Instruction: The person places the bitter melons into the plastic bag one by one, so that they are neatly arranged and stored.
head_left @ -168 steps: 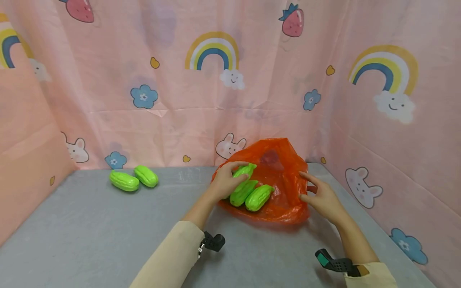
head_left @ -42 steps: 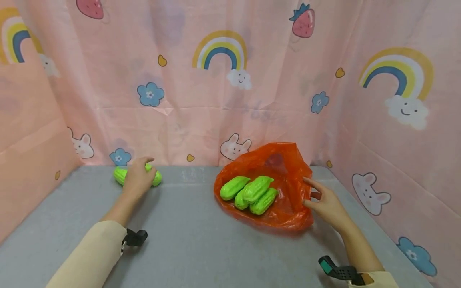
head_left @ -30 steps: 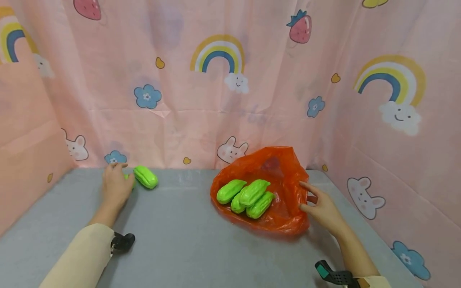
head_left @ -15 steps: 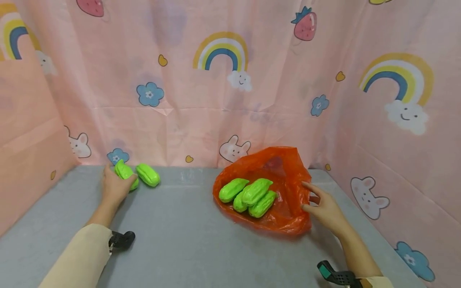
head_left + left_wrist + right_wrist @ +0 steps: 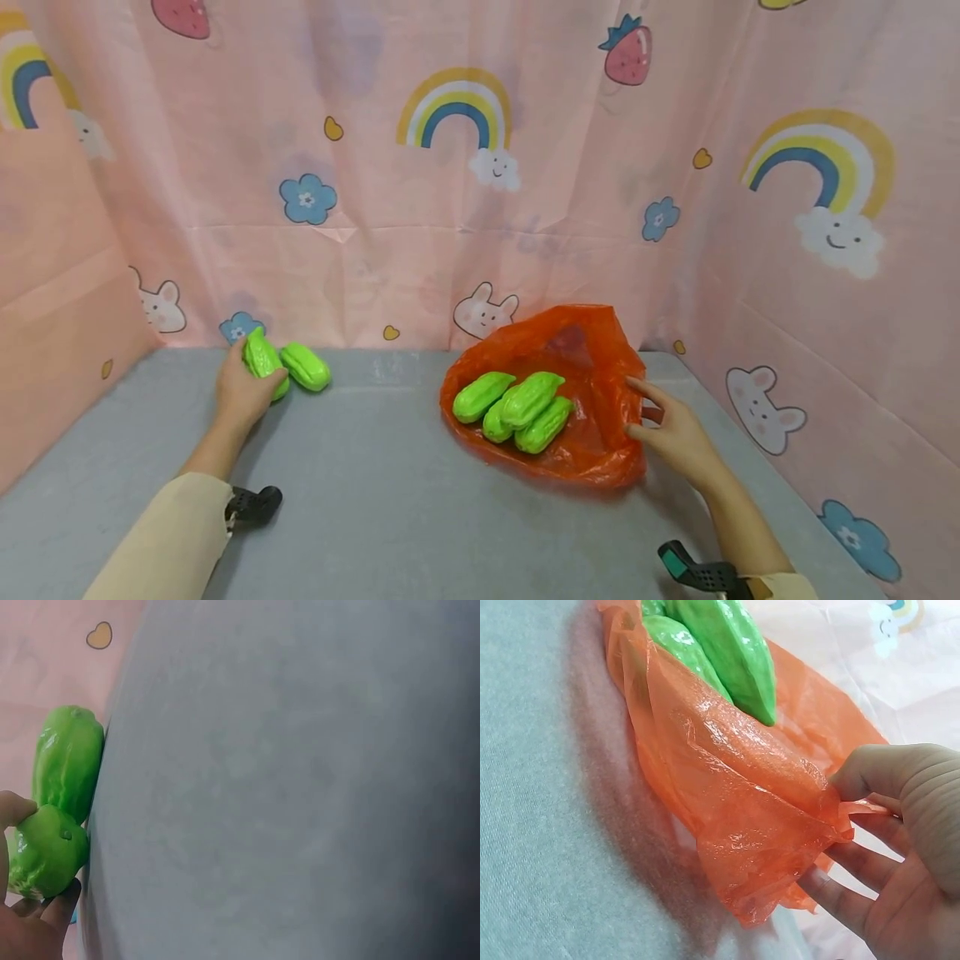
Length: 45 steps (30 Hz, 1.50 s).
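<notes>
At the table's left rear, my left hand [image 5: 243, 392] grips a bright green ridged vegetable [image 5: 264, 363], thumb on one side and fingers on the other. In the left wrist view the held vegetable [image 5: 49, 851] is against a second green one [image 5: 69, 761], which lies beside it on the table. My right hand [image 5: 678, 429] holds the right edge of a red-orange plastic bag [image 5: 600, 392]. Several green vegetables [image 5: 531, 400] lie in a pile in the bag's wide mouth. The right wrist view shows the bag's film [image 5: 735, 825] between the thumb and fingers of the right hand [image 5: 907, 847].
The grey table [image 5: 375, 517] runs back to a pink patterned cloth [image 5: 375, 267] at the rear, with more cloth along the left and right sides. A dark wrist strap with a camera mount is on each forearm.
Since the earlier frames, my left hand has gone from the bag to the left pair and taken hold of one vegetable, now turned more upright. The right hand stays at the bag's edge.
</notes>
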### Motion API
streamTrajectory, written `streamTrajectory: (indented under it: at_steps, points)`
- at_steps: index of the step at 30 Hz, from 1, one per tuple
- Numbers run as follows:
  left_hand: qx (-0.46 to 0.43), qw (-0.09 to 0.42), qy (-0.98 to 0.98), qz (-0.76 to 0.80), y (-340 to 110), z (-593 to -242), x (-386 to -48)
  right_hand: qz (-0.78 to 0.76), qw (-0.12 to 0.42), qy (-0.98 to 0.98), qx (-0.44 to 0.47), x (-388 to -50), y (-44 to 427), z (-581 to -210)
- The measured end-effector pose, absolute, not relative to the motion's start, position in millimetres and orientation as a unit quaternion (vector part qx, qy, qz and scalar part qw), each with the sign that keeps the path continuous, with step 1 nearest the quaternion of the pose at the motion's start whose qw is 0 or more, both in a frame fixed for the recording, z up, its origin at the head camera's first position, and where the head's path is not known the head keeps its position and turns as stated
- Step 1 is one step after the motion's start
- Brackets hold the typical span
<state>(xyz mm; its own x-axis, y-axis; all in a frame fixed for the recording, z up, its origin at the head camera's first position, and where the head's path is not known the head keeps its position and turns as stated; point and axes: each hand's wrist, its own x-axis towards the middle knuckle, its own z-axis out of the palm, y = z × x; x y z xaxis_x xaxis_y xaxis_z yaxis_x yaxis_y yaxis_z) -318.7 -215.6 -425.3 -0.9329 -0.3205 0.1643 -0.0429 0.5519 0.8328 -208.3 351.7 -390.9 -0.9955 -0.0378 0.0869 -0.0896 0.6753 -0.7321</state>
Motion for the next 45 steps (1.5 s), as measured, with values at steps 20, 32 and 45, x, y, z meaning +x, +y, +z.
streamTrajectory:
  at_steps: [20,32,45]
  points:
    - [0.099,0.184,-0.869,-0.448,-222.4,-416.7,-299.3,0.407,0.056,-0.91,0.051,-204.0,348.4,-383.5]
    - [-0.028,0.175,-0.835,-0.522,-164.4,-376.4,-281.6,0.393,0.069,-0.915,0.067,-201.9,348.9,-382.5]
    - [-0.164,0.1,-0.811,-0.553,-83.6,-361.7,-283.1,0.382,0.066,-0.92,0.059,-203.5,349.7,-383.2]
